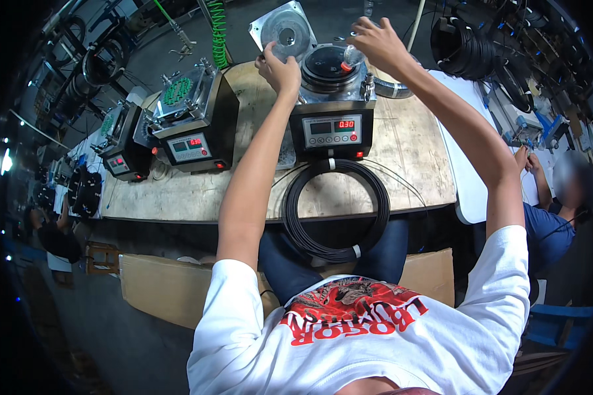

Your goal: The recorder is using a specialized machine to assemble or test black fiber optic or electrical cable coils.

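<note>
My left hand (281,74) grips a square metal plate (309,12) with a round grey disc on its face, tilted up at the far left of a bench machine (333,125). The machine has a black round platen (321,62) on top and a lit red display in front. Over the platen's right side, my right hand (379,45) is closed around a small clear bottle (354,56), its red tip pointing down. Whether the tip touches the platen I cannot tell. A tied coil of black cable (290,204) hangs over the table's front edge, partly across my lap.
Two similar machines (201,125) (122,141) stand to the left on the wooden table (408,158). A grey hose (394,90) lies behind on the right. Green coiled tubing (217,33) hangs at the back. Another person (547,224) works at the white table (464,187) on the right.
</note>
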{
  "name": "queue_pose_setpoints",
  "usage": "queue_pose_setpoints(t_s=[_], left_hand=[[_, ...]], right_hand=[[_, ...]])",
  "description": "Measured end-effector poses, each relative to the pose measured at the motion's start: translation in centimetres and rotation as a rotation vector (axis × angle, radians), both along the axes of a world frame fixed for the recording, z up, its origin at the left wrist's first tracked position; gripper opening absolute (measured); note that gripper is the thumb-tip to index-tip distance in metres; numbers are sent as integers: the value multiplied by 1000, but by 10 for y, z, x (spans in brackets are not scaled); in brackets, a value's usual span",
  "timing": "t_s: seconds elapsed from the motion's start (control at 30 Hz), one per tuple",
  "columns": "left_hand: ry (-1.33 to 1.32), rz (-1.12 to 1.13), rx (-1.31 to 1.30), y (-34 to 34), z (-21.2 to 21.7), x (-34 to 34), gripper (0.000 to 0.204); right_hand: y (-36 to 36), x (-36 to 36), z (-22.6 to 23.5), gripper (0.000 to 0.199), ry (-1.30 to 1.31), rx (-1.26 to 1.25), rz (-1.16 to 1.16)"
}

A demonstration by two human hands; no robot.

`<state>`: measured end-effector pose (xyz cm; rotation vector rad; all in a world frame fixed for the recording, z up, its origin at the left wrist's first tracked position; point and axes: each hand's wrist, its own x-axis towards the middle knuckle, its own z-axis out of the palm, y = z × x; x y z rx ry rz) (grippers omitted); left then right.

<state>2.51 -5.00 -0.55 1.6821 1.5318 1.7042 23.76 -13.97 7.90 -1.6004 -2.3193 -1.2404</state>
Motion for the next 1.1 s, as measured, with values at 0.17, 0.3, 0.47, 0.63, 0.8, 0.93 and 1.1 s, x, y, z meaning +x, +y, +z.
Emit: queue_pose_setpoints(t_s=[0.17, 0.3, 0.47, 0.63, 0.8, 0.93, 1.1], left_hand=[[-44, -75, -68, 2, -5, 1, 57], [-111, -120, -58, 3, -10, -1, 57], [-109, -134, -76, -1, -4, 3, 58], [-154, -150, -151, -13, 6, 4, 58], [-190, -132, -162, -18, 9, -3, 58], [-207, -115, -130, -17, 9, -3, 60], [-138, -121, -83, -15, 6, 1, 64]], right_hand=[[17, -35, 7, 28, -114, -15, 87], [46, -64, 5, 33, -34, -43, 176], [82, -44, 3, 23, -62, 47, 121], [76, -3, 3, 21, -69, 15, 61], [29, -8, 12, 25, -99, -86, 109], [15, -11, 6, 34, 29, -77, 152], [17, 9, -22, 46, 640, -122, 15]])
